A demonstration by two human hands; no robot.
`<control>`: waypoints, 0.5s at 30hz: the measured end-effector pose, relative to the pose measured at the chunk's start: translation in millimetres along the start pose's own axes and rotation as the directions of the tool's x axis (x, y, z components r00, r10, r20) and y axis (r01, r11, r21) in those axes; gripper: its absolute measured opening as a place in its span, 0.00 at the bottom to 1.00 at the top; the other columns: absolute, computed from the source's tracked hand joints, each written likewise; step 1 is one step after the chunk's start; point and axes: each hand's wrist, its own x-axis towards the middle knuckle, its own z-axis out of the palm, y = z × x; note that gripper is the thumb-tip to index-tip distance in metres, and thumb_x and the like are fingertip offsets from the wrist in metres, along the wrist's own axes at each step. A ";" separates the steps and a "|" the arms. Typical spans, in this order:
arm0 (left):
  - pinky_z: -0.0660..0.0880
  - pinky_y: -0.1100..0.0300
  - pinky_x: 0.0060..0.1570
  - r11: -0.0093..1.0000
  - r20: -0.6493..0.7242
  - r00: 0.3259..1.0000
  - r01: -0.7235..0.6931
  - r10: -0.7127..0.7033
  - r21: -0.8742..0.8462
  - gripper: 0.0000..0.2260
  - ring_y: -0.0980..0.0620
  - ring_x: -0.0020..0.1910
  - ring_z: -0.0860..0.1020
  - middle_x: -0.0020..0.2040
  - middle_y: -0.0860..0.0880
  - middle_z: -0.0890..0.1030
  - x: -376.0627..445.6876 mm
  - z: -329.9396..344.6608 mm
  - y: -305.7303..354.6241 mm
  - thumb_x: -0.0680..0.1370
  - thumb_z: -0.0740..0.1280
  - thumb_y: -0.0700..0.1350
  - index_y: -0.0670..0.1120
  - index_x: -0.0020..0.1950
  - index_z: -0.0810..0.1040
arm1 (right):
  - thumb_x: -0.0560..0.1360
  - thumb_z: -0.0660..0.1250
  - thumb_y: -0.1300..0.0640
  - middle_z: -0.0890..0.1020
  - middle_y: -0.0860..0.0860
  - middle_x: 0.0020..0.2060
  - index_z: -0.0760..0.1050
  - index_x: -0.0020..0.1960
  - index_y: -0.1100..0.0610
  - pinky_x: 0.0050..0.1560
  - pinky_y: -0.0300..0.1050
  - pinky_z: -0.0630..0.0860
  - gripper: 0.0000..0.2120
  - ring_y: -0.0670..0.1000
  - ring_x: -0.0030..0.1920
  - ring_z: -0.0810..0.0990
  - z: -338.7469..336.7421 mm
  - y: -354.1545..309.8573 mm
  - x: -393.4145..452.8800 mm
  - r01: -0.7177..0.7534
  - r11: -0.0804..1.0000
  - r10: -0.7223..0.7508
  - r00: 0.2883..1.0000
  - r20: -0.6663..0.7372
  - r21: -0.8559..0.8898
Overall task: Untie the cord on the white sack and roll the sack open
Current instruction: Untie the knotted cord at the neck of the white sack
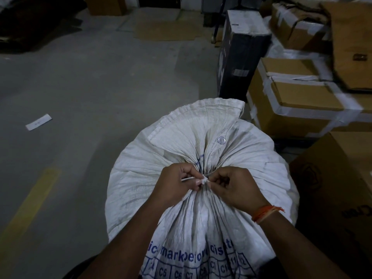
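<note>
A full white woven sack [201, 141] with blue print stands right in front of me, its neck gathered tight. A thin white cord [205, 179] with a small knot binds the neck. My left hand [179, 183] pinches the cord on the knot's left side, a short free end sticking out leftward. My right hand [234, 187], an orange thread band on its wrist, pinches the cord just right of the knot. The sack's mouth fans out beyond the tie, showing a metal eyelet [221, 140].
Taped cardboard boxes [298, 101] are stacked at the right, and a dark box [239, 55] stands upright behind the sack. Another carton [340, 178] sits close to the sack's right. Grey concrete floor lies to the left, with a yellow line [30, 200] and a paper slip [38, 122].
</note>
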 end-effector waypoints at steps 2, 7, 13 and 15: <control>0.83 0.61 0.47 1.000 -0.002 1.000 0.004 -0.004 -0.001 0.05 0.51 0.39 0.88 0.40 0.47 0.90 0.6 -0.6 0.0 0.76 0.75 0.33 0.42 0.45 0.87 | 0.70 0.79 0.58 0.85 0.47 0.33 0.84 0.40 0.52 0.37 0.36 0.79 0.04 0.46 0.34 0.82 -10.2 2.3 -0.9 -0.018 1.000 0.017 0.999 0.047 0.017; 0.83 0.63 0.45 1.000 -0.014 1.000 0.009 -0.009 -0.002 0.04 0.49 0.39 0.89 0.41 0.48 0.90 1.4 -0.7 0.7 0.77 0.75 0.33 0.41 0.45 0.87 | 0.70 0.78 0.59 0.84 0.46 0.31 0.84 0.38 0.52 0.35 0.34 0.77 0.05 0.46 0.34 0.81 -12.3 3.9 -0.4 -0.008 0.999 0.008 1.000 0.007 -0.034; 0.83 0.61 0.47 1.000 -0.013 1.000 -0.005 0.005 0.025 0.06 0.51 0.40 0.88 0.39 0.49 0.89 -1.5 0.1 2.1 0.76 0.75 0.33 0.44 0.44 0.87 | 0.71 0.77 0.58 0.83 0.46 0.31 0.83 0.39 0.52 0.35 0.30 0.73 0.04 0.46 0.35 0.81 7.7 -0.6 2.5 0.010 1.000 -0.012 0.998 -0.060 -0.028; 0.83 0.61 0.49 0.999 -0.022 1.000 -0.014 0.015 0.038 0.08 0.52 0.43 0.88 0.40 0.50 0.89 -1.0 -0.8 1.9 0.76 0.76 0.34 0.48 0.43 0.87 | 0.70 0.78 0.59 0.83 0.47 0.34 0.82 0.45 0.53 0.36 0.31 0.75 0.07 0.45 0.35 0.81 6.2 -2.4 0.3 -0.001 0.999 0.003 0.999 -0.045 0.053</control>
